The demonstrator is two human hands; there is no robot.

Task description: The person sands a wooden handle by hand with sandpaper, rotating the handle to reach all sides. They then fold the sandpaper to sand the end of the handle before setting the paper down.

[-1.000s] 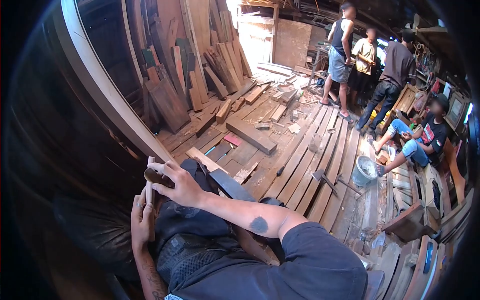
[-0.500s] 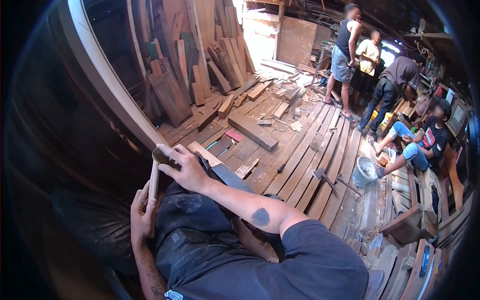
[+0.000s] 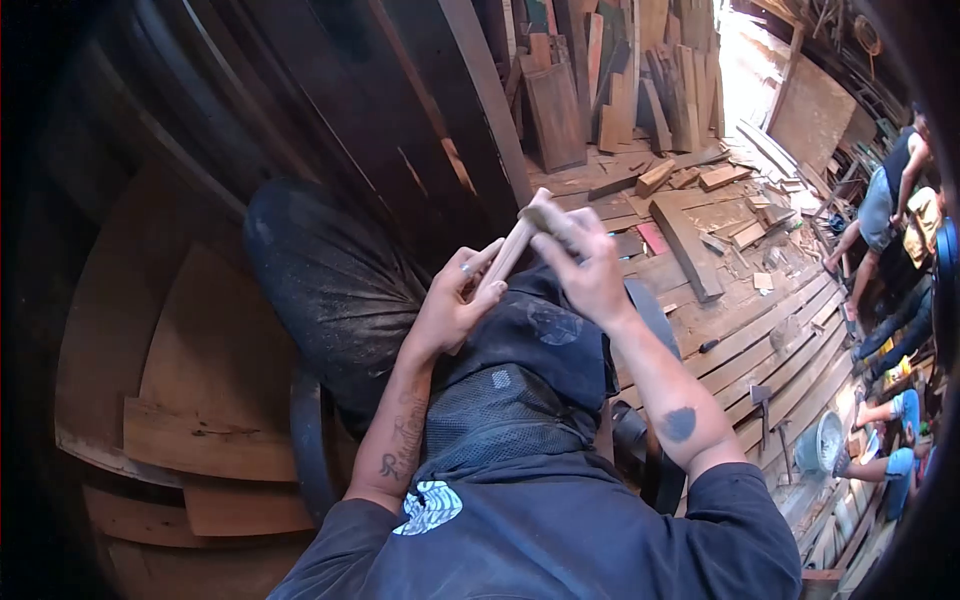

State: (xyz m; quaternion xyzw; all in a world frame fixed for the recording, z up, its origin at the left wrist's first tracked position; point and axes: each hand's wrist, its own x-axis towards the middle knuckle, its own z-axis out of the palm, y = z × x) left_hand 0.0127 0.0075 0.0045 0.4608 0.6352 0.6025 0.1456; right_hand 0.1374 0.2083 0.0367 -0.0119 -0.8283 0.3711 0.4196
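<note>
Hands met over the person's lap on a slim wooden stick (image 3: 508, 255). The left hand (image 3: 452, 305) was closed round the stick's lower part, thumb and fingers wrapped about it; the right hand (image 3: 585, 265) was curled over the upper end, pressing a small dark piece (image 3: 545, 213) against it, though what that piece was I could not tell. Half a second before, the stick stood nearly upright low at the person's left side; now it lay tilted, raised in front of the chest above the dark clothing (image 3: 520, 400). The view had also swung left, so the plank floor (image 3: 740, 330) and the other people (image 3: 890, 200) sat at the right edge. Judging by that, work on the stick's end went on under closer watch
</note>
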